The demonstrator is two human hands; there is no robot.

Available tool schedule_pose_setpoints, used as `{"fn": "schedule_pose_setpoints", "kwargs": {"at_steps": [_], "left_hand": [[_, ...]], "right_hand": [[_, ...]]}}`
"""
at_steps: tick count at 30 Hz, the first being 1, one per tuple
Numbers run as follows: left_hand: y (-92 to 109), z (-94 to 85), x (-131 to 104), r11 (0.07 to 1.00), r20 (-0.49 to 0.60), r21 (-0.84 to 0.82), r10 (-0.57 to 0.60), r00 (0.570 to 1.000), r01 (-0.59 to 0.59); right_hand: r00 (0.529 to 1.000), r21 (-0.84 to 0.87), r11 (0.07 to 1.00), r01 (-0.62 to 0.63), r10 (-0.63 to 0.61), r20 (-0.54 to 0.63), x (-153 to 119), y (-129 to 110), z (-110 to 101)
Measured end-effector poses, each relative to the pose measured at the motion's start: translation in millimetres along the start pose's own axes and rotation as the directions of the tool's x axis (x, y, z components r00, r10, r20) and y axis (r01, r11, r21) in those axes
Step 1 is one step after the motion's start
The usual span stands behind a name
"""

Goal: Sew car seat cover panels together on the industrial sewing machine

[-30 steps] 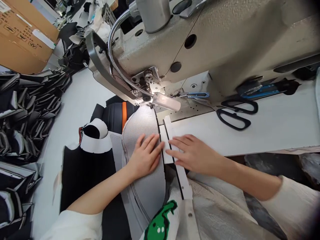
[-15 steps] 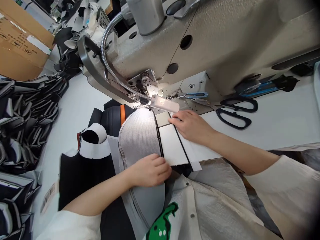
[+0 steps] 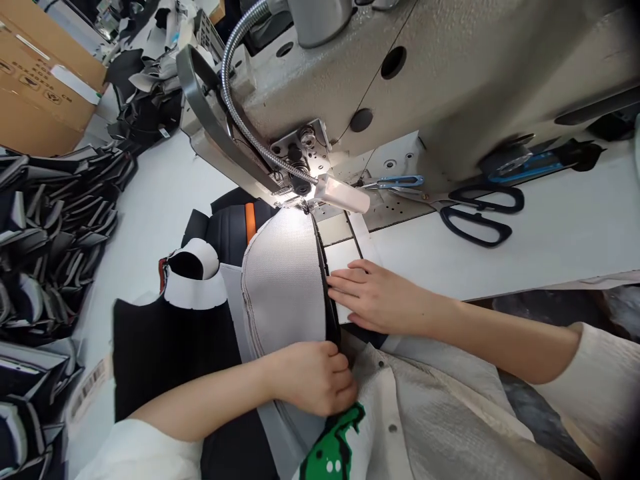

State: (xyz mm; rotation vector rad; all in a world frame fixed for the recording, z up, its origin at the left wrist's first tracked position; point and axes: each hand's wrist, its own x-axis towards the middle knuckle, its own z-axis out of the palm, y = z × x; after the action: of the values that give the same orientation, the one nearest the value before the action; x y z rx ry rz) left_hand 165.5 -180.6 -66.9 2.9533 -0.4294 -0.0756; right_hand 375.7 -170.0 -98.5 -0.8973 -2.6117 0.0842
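Head view: grey mesh panel (image 3: pixel 286 283) beneath left hand (image 3: pixel 316 378), beside right hand (image 3: pixel 373 298).

The left hand (image 3: pixel 317 379) curls tightly at the right edge of a grey mesh panel (image 3: pixel 285 280), whose far end reaches the lit sewing machine (image 3: pixel 450 73). The right hand (image 3: pixel 373 297) lies flat, fingertips beside that edge; scissors (image 3: pixel 434 199) rest nearby.

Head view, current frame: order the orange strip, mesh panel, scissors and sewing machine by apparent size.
Largest to smallest:
1. Sewing machine
2. Mesh panel
3. Scissors
4. Orange strip
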Motion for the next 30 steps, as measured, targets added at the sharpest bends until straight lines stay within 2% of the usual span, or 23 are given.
{"fn": "schedule_pose_setpoints", "kwargs": {"at_steps": [3, 8, 12, 15, 17, 19, 21, 23, 25, 26, 28, 30], "left_hand": [[3, -2.9, -5, 0.997, 0.028, 0.010, -0.077, 0.997, 0.077], [5, 13.8, 1, 1.000, 0.203, -0.012, -0.018, 0.979, 0.021], [4, 20.6, 7, 0.994, 0.179, 0.096, -0.074, 0.981, 0.057], [4, 13.2, 7, 0.995, 0.202, 0.095, -0.046, 0.978, 0.027], [5, -1.6, 4, 0.998, 0.144, 0.068, -0.017, 0.989, 0.007], [8, -22.8, -2, 0.997, 0.005, 0.065, -0.047, 0.999, 0.046], [10, -43.8, -8, 0.993, -0.128, 0.057, -0.095, 0.987, 0.103], [9, -57.0, -9, 0.992, -0.215, 0.019, -0.121, 0.969, 0.128], [6, -59.0, -6, 0.990, -0.257, -0.051, -0.140, 0.956, 0.131], [3, -56.6, -3, 0.988, -0.266, -0.102, -0.143, 0.953, 0.120], [-4, -49.3, 5, 0.974, -0.248, -0.214, -0.133, 0.960, 0.080], [-11, -43.7, 10, 0.945, -0.189, -0.323, -0.118, 0.975, 0.052]], "right_hand": [[0.998, 0.026, 1.000, 0.008, -0.010, 0.067, 4, -3, 4], [0.987, 0.048, 0.999, -0.003, -0.004, 0.158, 24, -14, 16], [0.987, 0.053, 0.998, -0.026, 0.017, 0.158, 28, -18, 20], [0.993, 0.049, 0.999, -0.018, 0.013, 0.115, 30, -16, 21], [0.998, 0.029, 1.000, -0.006, 0.005, 0.066, 35, -16, 21], [1.000, 0.002, 1.000, -0.002, 0.002, 0.028, 42, -18, 21], [0.999, 0.033, 0.999, 0.020, -0.022, 0.036, 48, -28, 23], [0.989, 0.145, 0.984, 0.103, -0.117, 0.090, 49, -43, 28], [0.962, 0.281, 0.944, 0.175, -0.225, 0.158, 45, -60, 36], [0.952, 0.330, 0.930, 0.161, -0.235, 0.198, 43, -68, 40], [0.946, 0.363, 0.931, 0.040, -0.152, 0.285, 37, -76, 44], [0.939, 0.325, 0.936, -0.132, 0.013, 0.344, 33, -76, 40]]}}
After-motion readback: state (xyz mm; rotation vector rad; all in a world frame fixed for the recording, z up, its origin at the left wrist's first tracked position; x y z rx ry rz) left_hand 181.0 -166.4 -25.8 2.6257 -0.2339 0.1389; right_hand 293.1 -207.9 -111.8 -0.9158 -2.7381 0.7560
